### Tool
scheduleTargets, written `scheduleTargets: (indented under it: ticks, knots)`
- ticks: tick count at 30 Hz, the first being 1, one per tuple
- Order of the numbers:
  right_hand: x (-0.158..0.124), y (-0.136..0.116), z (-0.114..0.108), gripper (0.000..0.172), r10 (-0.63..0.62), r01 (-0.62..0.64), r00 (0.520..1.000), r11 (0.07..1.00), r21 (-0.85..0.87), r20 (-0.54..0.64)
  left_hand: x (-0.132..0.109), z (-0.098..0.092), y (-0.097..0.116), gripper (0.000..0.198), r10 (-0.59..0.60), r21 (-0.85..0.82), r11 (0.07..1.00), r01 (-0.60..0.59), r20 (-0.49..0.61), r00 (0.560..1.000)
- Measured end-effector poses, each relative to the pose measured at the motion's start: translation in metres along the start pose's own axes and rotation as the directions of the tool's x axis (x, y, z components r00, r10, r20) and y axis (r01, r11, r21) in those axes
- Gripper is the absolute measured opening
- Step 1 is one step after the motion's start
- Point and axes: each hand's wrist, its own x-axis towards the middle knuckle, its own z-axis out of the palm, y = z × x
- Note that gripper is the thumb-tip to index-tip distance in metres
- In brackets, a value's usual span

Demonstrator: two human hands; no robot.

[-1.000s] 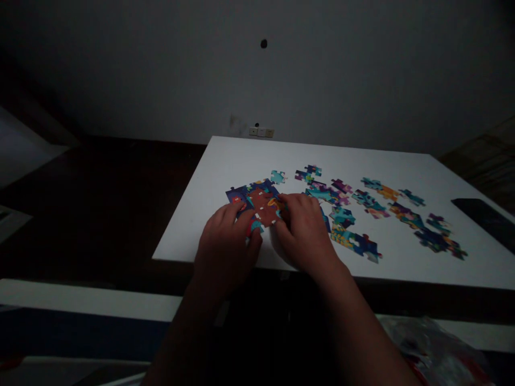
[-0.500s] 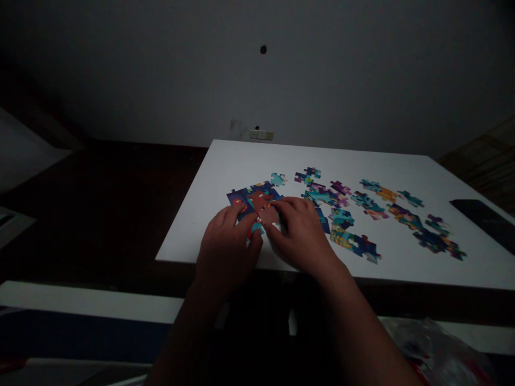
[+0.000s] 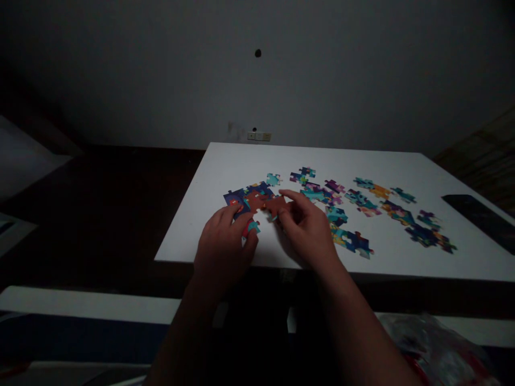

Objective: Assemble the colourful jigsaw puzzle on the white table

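A joined cluster of colourful puzzle pieces (image 3: 249, 196) lies near the front left of the white table (image 3: 225, 161). My left hand (image 3: 223, 247) rests on the cluster's near edge, fingers curled down onto the pieces. My right hand (image 3: 308, 228) pinches a reddish-brown puzzle piece (image 3: 276, 205) between thumb and fingers, lifted slightly just right of the cluster. A small gap of white table shows between the held piece and the cluster.
Several loose puzzle pieces and small joined groups (image 3: 354, 206) are scattered across the table's middle and right. A dark flat object (image 3: 478, 217) lies at the right edge. A wall socket (image 3: 259, 136) sits behind the table. Crumpled plastic (image 3: 430, 348) lies at the lower right.
My right hand has pulled the reddish-brown piece out of the cluster and shifted it slightly right. The left hand has stayed on the cluster.
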Motion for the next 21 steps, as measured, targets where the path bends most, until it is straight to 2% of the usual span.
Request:
scheduleTargets:
  ticks: [3,7,13,21]
  knots:
    - [0.001,-0.002,0.003,0.036,-0.081,0.085,0.996,0.975,-0.206,0.030,0.001,-0.001,-0.001,0.038,-0.011,-0.006,1.000,0.011,0.014,1.000]
    - [0.004,0.002,0.009,0.033,-0.159,0.180,0.984,0.911,-0.370,0.085,0.002,-0.002,0.000,0.038,-0.032,0.009,0.999,0.032,0.048,0.998]
    - [0.006,0.005,0.013,0.033,-0.198,0.250,0.967,0.867,-0.432,0.162,0.001,0.000,0.001,0.039,-0.014,0.044,0.999,0.013,0.005,1.000]
    - [0.006,0.008,0.014,0.029,-0.209,0.265,0.962,0.865,-0.427,0.173,0.000,0.002,0.000,0.034,0.028,0.037,0.999,-0.026,-0.053,0.998]
